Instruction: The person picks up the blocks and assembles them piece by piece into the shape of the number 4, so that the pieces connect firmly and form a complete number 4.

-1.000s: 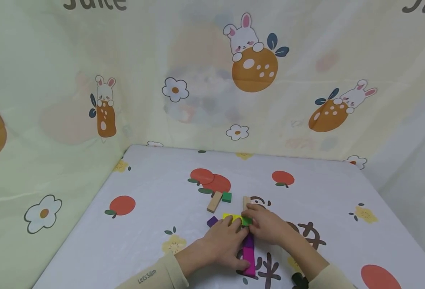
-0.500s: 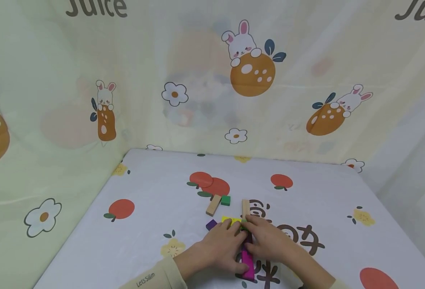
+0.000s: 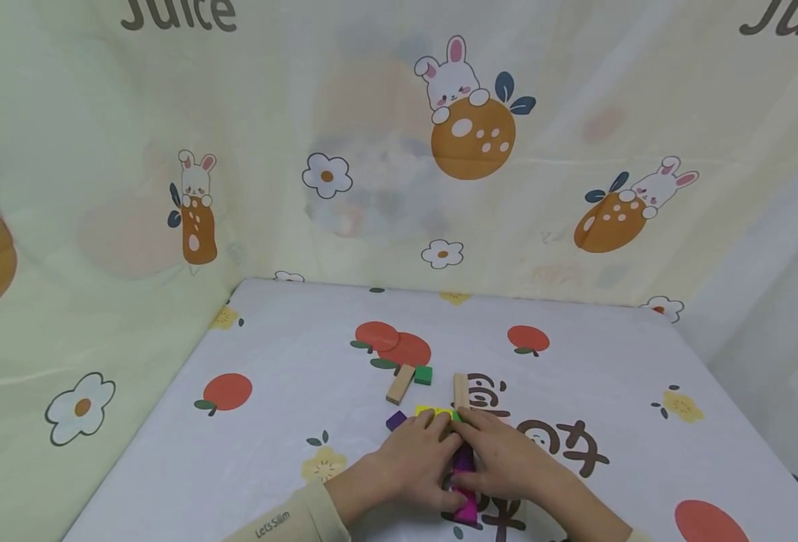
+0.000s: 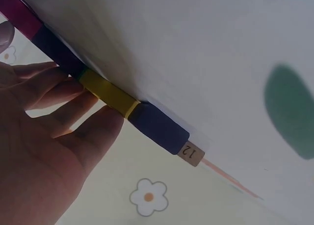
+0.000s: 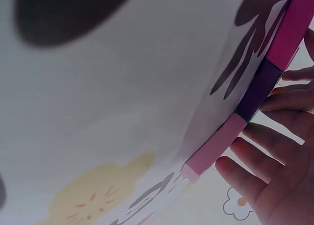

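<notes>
"Why are both hands crowded over that one spot?"

"They flank a line of blocks. The left hand [image 3: 409, 463] lies in the angle between two rows, its fingertips against the yellow block [image 4: 109, 92] and its thumb over by the magenta block [image 3: 467, 515]. The right hand [image 3: 514, 458] comes in from the other side."

"Are they gripping anything?"

"Not that I see. Both sets of fingers are spread and fairly straight, resting along the blocks' edges rather than curled round them. I'd guess that's to keep the edges flush without lifting anything."

"And the line itself?"

"Magenta nearest the person, then the purple block [image 3: 463, 458], then the green block [image 3: 457, 415] at the corner, with yellow leading off to the left. Fingertips cover most of the corner, so I can't say how tightly the green one fits."

"What about the wooden block [image 3: 461, 385]?"

"It lies just beyond the corner, roughly in line with the purple one, so it looks placed to carry on that row. Another wooden block [image 3: 400, 385] and a green cube [image 3: 423, 375] lie apart, farther back on the printed cloth [image 3: 609, 361], untouched by either hand"
</notes>
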Motion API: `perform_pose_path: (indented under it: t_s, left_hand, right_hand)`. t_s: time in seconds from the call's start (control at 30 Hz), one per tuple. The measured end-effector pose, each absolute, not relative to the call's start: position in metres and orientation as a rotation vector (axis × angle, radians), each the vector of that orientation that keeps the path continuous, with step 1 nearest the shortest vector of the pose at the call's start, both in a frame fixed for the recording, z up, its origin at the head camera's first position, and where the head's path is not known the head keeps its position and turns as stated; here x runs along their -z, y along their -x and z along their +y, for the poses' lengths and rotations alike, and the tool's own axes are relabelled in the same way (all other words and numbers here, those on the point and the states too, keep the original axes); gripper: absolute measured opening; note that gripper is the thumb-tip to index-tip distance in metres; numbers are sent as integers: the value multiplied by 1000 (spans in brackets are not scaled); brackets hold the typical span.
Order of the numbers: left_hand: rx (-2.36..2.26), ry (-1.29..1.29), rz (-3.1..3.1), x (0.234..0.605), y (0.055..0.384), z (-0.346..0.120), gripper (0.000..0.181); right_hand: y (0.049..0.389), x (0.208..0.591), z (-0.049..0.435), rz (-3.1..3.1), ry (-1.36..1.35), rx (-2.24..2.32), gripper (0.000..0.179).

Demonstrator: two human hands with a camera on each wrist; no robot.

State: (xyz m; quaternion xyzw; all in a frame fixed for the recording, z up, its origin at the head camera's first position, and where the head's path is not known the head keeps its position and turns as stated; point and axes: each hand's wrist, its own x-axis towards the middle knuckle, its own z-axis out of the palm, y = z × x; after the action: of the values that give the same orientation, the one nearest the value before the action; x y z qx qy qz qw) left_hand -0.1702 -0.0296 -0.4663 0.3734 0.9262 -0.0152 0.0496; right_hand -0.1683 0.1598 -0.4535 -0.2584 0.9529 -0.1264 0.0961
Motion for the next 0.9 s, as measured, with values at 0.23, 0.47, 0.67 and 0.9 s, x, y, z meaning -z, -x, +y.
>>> perform_pose_path:
  t_s: [0.23,0.47,0.67,0.9]
  left_hand:
    - [50,-1149,2837,468,171,-30,86]
    - [37,-1146,2803,467,170,-29,86]
    - [57,-1134,2795,464,168,-28,88]
    - [82,-1132,2807,464,167,-27,87]
  right_hand:
    - [167,451,160,2815,778,376,81]
    - [167,451,160,2797,771,359,86]
    - [166,450,162,2772,774,358,91]
    - [167,449,163,2770,763,345,93]
